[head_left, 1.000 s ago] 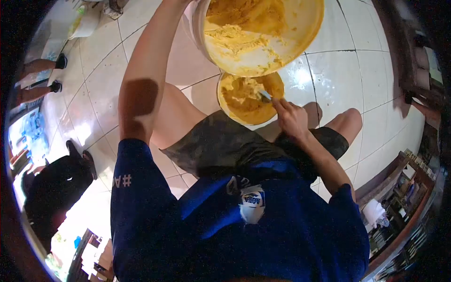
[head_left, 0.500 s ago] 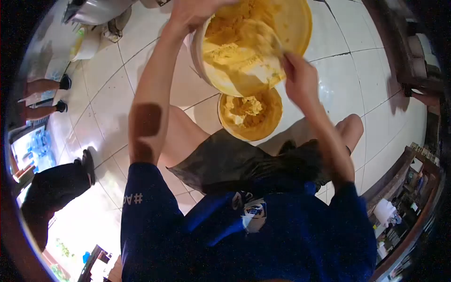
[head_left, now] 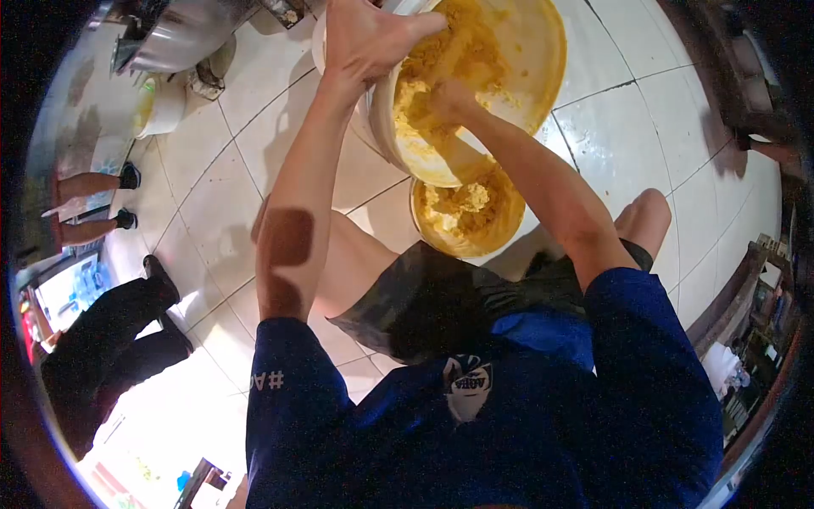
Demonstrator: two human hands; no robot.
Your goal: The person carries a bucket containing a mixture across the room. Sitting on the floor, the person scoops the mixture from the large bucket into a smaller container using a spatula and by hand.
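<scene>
A large white tub (head_left: pixel 549 64), smeared yellow inside, leans on its side with its mouth toward me. My left hand (head_left: pixel 373 42) grips its rim, thumb laid over the edge. Inside it, my right hand (head_left: pixel 454 100) is closed and pushed against the crumbly yellow mixture (head_left: pixel 462 42). Its fingers are blurred and partly hidden, and I cannot make out what they hold. Right below the tub's lip stands a smaller round tub (head_left: pixel 512 222) on the floor between my legs. Yellow mash with paler lumps (head_left: pixel 471 199) lies in it.
Pale floor tiles (head_left: pixel 229 187) surround me. At the upper left are a large metal pot (head_left: pixel 191 38) and a white bucket (head_left: pixel 161 110). Other people's legs (head_left: pixel 89 184) and a dark trouser leg (head_left: pixel 119 339) show at left. A cluttered shelf (head_left: pixel 755 339) stands at right.
My right hand has moved from the large tub's right edge leftward and up, deep into the mixture. My left hand stays on the rim. The view has shifted slightly.
</scene>
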